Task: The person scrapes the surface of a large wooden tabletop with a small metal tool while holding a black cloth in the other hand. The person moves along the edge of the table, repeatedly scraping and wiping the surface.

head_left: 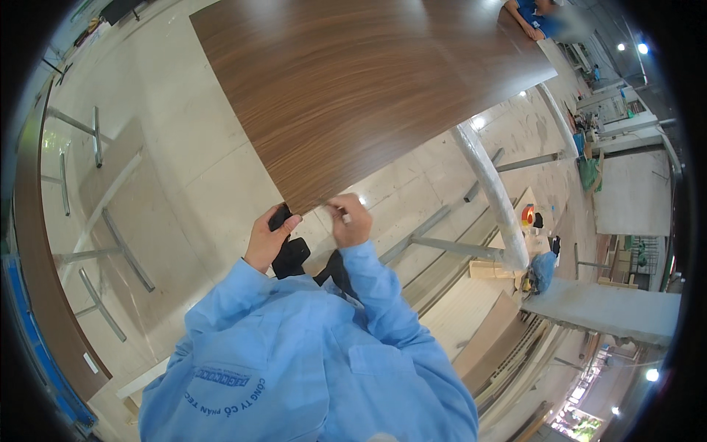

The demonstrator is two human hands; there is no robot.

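Observation:
A large brown wood-grain panel [368, 88] stretches away from me, its near corner pointing at my body. At that corner, my left hand [266, 241] is closed, with its thumb against the edge. A dark shape [279, 217] shows between thumb and fingers; I cannot tell whether it is held or lies beyond. My right hand [350, 221] is beside the panel's right edge, a little right of the corner. Its fingers are curled and slightly blurred, and whatever they may pinch is hidden.
Another person's arm [524, 23] rests at the panel's far right corner. Wrapped metal legs [490, 191] stand to the right of the panel. Stacked boards [479, 317] lie at lower right, near a blue bag [543, 271]. Along the left rim runs another brown panel [55, 295] beside metal stands [121, 247].

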